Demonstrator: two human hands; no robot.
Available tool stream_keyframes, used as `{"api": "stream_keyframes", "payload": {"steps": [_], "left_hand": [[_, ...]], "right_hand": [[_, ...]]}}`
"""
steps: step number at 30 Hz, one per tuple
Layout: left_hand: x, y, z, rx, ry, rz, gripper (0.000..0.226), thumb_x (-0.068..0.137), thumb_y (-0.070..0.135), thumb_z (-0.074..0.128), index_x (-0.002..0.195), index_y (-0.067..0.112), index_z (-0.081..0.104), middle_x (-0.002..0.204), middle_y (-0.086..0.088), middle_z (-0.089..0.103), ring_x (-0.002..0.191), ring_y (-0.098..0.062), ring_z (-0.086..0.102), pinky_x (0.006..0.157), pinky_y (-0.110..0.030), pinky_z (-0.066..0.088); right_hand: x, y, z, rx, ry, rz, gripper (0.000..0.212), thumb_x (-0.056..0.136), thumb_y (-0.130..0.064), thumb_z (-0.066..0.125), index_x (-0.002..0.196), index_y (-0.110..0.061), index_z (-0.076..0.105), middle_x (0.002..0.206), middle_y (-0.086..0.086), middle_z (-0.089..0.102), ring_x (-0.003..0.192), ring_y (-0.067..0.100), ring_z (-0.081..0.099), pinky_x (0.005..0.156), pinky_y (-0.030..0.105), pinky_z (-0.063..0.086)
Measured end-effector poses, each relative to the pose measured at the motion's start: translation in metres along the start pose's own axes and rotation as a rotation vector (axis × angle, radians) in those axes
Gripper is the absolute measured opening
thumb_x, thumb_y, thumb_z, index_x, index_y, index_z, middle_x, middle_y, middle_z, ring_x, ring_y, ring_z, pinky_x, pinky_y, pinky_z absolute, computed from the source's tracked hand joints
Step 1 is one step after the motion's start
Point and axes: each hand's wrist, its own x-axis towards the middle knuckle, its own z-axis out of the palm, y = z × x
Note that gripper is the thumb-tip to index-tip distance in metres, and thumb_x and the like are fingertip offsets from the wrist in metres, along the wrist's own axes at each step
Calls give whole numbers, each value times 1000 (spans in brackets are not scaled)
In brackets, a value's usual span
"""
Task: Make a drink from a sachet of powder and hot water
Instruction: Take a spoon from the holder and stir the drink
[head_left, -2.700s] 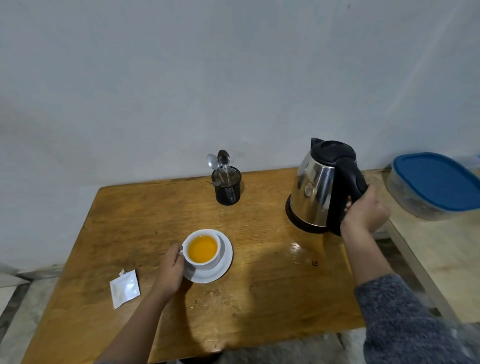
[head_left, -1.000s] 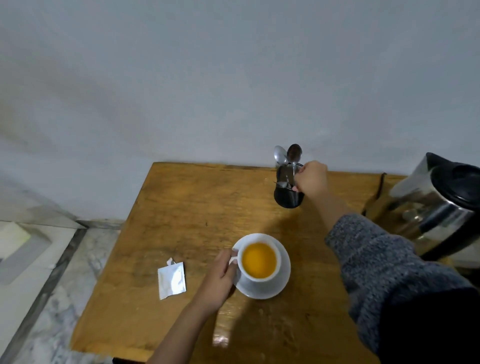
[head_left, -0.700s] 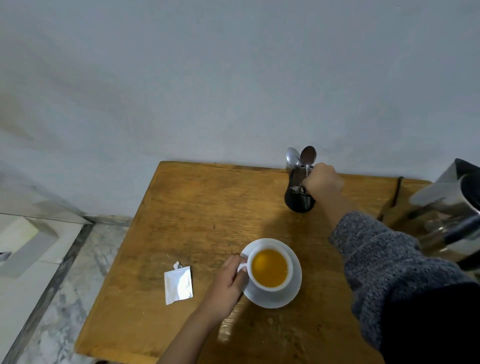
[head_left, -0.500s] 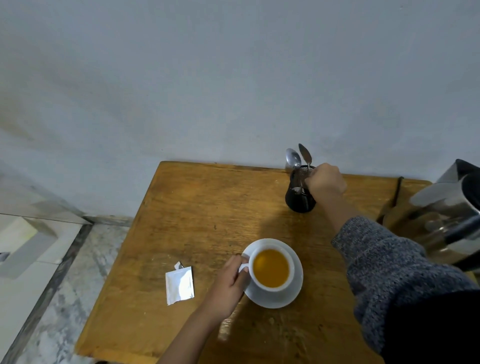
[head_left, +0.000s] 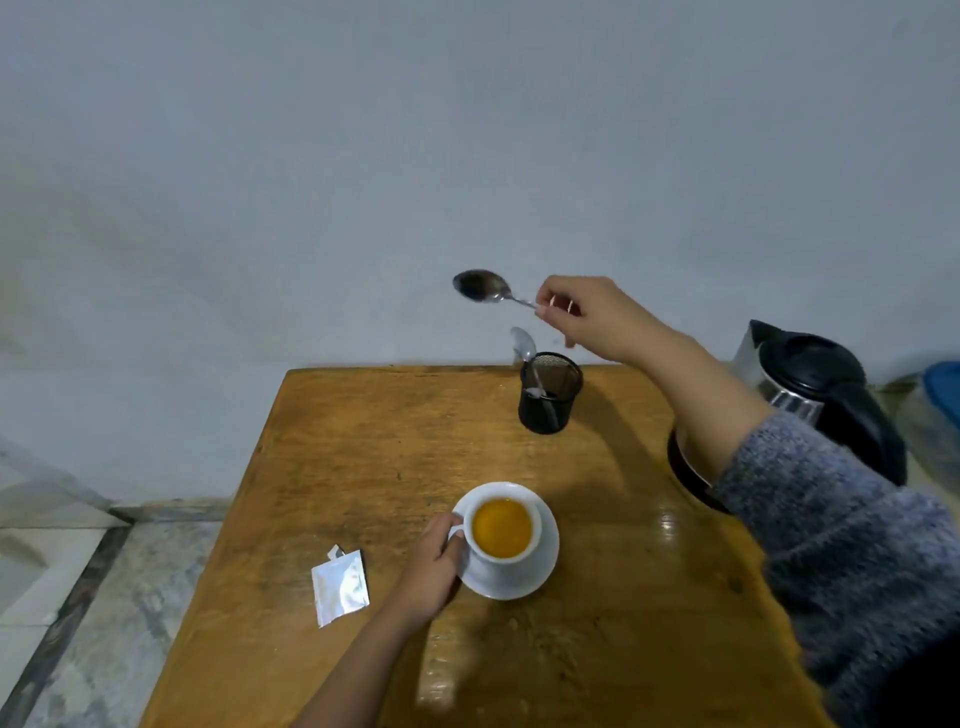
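- Right hand pinching a spoon by its handle, raised above the black mesh holder near the table's far edge.
- Left hand gripping the handle of the white cup of orange drink, on its saucer mid-table.
- Torn sachet flat near the left edge.
- Kettle at the far right corner.

Head camera, looking forward and steeply down

A single wide-angle view (no second one to overlap) looks from above the near edge of the table toward the wall at 12 o'clock, close enough that both forearms enter from 6 and 4 o'clock.
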Motion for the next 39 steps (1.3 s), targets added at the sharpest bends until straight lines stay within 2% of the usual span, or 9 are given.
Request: {"api": "stream_keyframes", "payload": {"steps": [3, 9, 15, 21, 24, 28, 32, 36, 39], "left_hand": [[1, -1, 0, 33, 18, 14, 21, 97, 21, 39, 106, 18, 58, 111, -5, 58, 101, -15, 53, 79, -20, 41], [3, 0, 2, 89, 22, -13, 17, 97, 22, 37, 100, 22, 54, 109, -8, 59, 97, -18, 54, 76, -29, 41], [4, -2, 2, 121, 30, 5, 16, 97, 19, 37, 102, 21, 53, 114, -10, 58, 100, -19, 52, 83, -30, 38], [6, -4, 1, 122, 23, 6, 19, 97, 20, 37, 107, 19, 53, 115, -11, 57, 102, -21, 52, 84, -31, 39], [5, -3, 1, 117, 23, 1, 21, 97, 19, 37, 109, 17, 54, 116, -11, 57, 103, -22, 52, 86, -32, 40], [3, -2, 2, 105, 38, 5, 18, 97, 19, 38, 106, 20, 53, 115, -12, 58, 103, -22, 52, 84, -32, 40], [3, -1, 3, 100, 49, 8, 17, 96, 17, 38, 104, 21, 52, 115, -12, 58, 100, -20, 51, 83, -31, 37], [3, -2, 4, 112, 59, 4, 16, 97, 18, 38, 104, 21, 52, 116, -11, 57, 100, -19, 51, 82, -29, 37], [3, -4, 6, 95, 67, -12, 18, 97, 20, 38, 108, 19, 52, 119, -12, 56, 103, -20, 52, 84, -29, 38]], "right_hand": [[-33, -8, 15, -148, -225, -18, 12, 88, -24, 58, 88, -16, 67, 80, -4, 58, 70, 9, 53, 67, 31, 44], [-84, -8, 48, -483, -475, -95, 20, 83, -12, 52, 89, -8, 70, 98, 8, 62, 82, 26, 60, 72, 46, 54], [-102, -7, 83, -473, -369, -148, 17, 83, -9, 52, 87, -10, 68, 93, 5, 61, 79, 23, 59, 59, 35, 48], [-105, 1, 109, 30, -197, 124, 7, 80, -12, 69, 88, -11, 69, 87, 2, 69, 80, 10, 63, 70, 27, 56], [-104, 1, 111, 139, -211, 116, 9, 84, -19, 67, 90, -13, 71, 83, -2, 69, 77, 8, 63, 68, 23, 51], [-103, -4, 108, -30, -349, -60, 19, 91, -21, 57, 103, -12, 68, 104, 4, 68, 94, 14, 60, 81, 29, 51], [-102, -7, 106, -195, -455, -205, 20, 94, -20, 51, 101, -9, 66, 104, 7, 67, 95, 19, 58, 85, 38, 50], [-101, -5, 107, -218, -453, -158, 21, 94, -20, 49, 100, -8, 65, 99, 9, 66, 89, 21, 59, 78, 39, 50], [-103, -5, 116, -109, -328, 3, 20, 94, -22, 48, 99, -10, 64, 91, 8, 67, 79, 21, 61, 69, 38, 51]]}}
